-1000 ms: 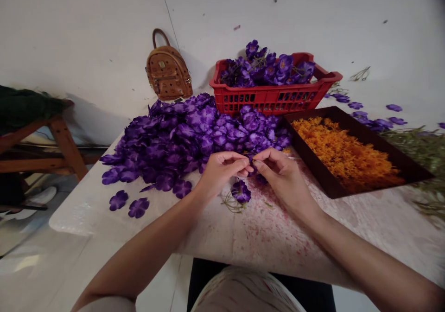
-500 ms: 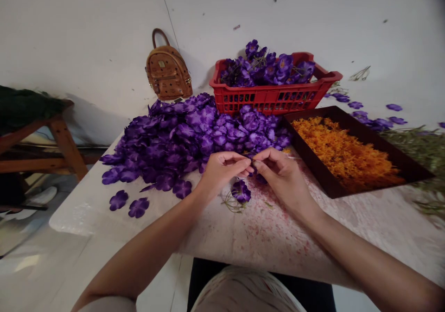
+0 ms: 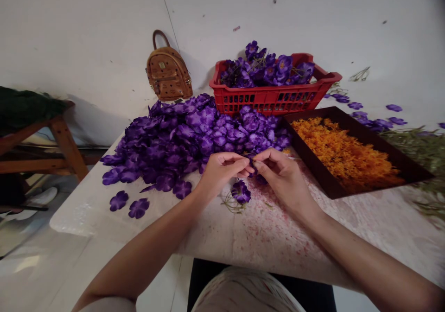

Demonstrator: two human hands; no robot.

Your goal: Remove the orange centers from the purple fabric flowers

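My left hand (image 3: 222,169) and my right hand (image 3: 280,173) meet fingertip to fingertip above the pale table (image 3: 271,238). Together they pinch a small purple flower (image 3: 252,167), mostly hidden by the fingers. Just below the hands a purple flower head on a thin green stem (image 3: 240,193) lies on the table. A big heap of loose purple petals (image 3: 187,138) spreads behind and to the left of the hands.
A red crate (image 3: 271,96) of purple flowers stands at the back. A dark tray (image 3: 327,187) of orange bits sits at the right, green stems (image 3: 422,147) beyond it. A brown backpack (image 3: 168,73) leans against the wall. A wooden bench (image 3: 52,140) stands at the left.
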